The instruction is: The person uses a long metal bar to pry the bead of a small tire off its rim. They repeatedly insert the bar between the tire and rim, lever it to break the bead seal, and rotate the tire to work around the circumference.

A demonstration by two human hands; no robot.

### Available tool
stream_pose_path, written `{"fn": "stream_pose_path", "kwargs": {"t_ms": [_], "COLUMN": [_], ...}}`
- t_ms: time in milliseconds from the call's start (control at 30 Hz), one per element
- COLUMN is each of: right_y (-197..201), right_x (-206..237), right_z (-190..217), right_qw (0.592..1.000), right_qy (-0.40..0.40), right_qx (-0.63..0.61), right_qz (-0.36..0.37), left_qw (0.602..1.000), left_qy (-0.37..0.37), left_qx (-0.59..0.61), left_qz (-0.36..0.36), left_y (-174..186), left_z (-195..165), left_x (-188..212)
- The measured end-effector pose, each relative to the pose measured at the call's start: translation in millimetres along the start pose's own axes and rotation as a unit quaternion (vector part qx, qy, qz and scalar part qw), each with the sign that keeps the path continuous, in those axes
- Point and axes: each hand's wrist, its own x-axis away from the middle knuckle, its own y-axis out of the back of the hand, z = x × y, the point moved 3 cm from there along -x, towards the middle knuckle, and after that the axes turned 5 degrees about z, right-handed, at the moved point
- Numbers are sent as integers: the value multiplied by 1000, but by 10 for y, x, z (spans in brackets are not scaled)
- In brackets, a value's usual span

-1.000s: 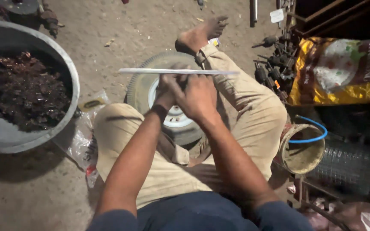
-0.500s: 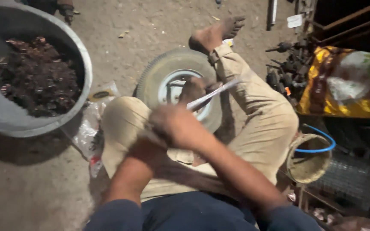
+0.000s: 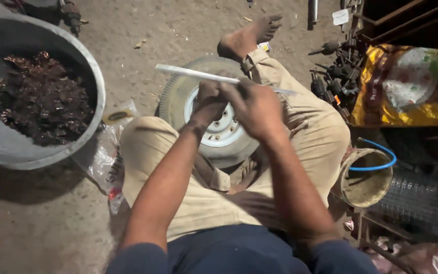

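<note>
white rod [image 3: 188, 73], khaki trousers [image 3: 310, 137], grey basin [image 3: 89, 76]

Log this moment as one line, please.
left hand: gripping pale flat strip | right hand: gripping same strip | strip: level above small wheel | wheel: between legs | grey basin: left

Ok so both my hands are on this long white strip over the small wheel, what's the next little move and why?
Probably lower the white strip toward the wheel: left hand and right hand grip it near the middle, level above the tyre, which sits between your legs.

Dusty dirt floor [image 3: 143, 30], dim light
</note>
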Motion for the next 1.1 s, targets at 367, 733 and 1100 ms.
{"fn": "stream_pose_path", "kwargs": {"t_ms": [367,733,1100], "right_y": [-195,460,41], "right_x": [-445,19,302], "right_z": [195,-396,365], "right_qw": [978,986,978], "right_qy": [159,-119,81], "right_qx": [10,-115,-192], "right_qz": [-133,5,24], "left_qw": [975,984,992], "left_qy": [-105,-41,-1], "left_qx": [-191,-170,-118], "left_qz": [37,18,36], "left_y": [-262,-30,61], "left_z": [367,-42,-45], "left_x": [130,50,169]}}
